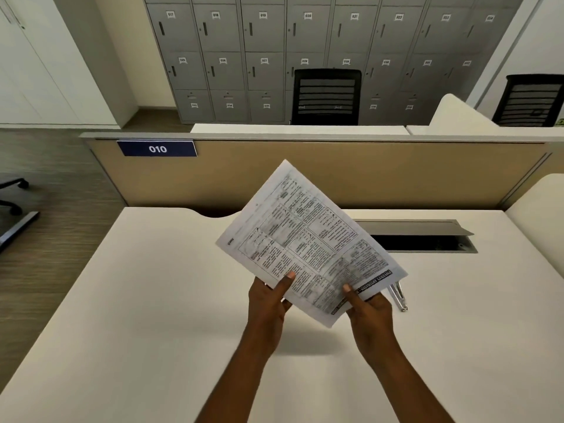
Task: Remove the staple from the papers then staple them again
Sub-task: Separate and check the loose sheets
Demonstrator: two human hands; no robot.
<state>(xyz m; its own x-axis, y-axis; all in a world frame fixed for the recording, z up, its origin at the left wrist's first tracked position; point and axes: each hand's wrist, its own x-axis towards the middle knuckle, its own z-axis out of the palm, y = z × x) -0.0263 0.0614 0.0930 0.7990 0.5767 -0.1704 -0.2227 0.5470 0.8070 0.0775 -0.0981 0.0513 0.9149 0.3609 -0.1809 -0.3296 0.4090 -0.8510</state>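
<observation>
held the papers (308,239) up above the white desk (152,300), clear of it, turned cornerwise with the printed face toward the camera. pinched the near-left edge with the left hand (268,303), thumb laid flat on the print and fingers behind the sheets. pinched the near-right corner the same way with the right hand (370,312), thumb on top beside the dark heading bar. found no staple on the visible face; too small or hidden to tell which corner carried it.

judged the stack light and thin, limp rather than stiff, and upright here only because gripped at two spots. could not count the sheets. likely to flop or fan if held by one corner alone, and to crease or tear around the staple if pulled hard. probably smooth enough to slide sheet over sheet once unfastened. best taken close beside the stapled corner, thumb over and fingers under, with the other hand left free for the tool; or laid flat on the desk and pressed down.

spotted a shiny metal tool (398,296) lying on the desk just beyond the right hand, partly hidden behind the papers; could not tell whether stapler or remover.
</observation>
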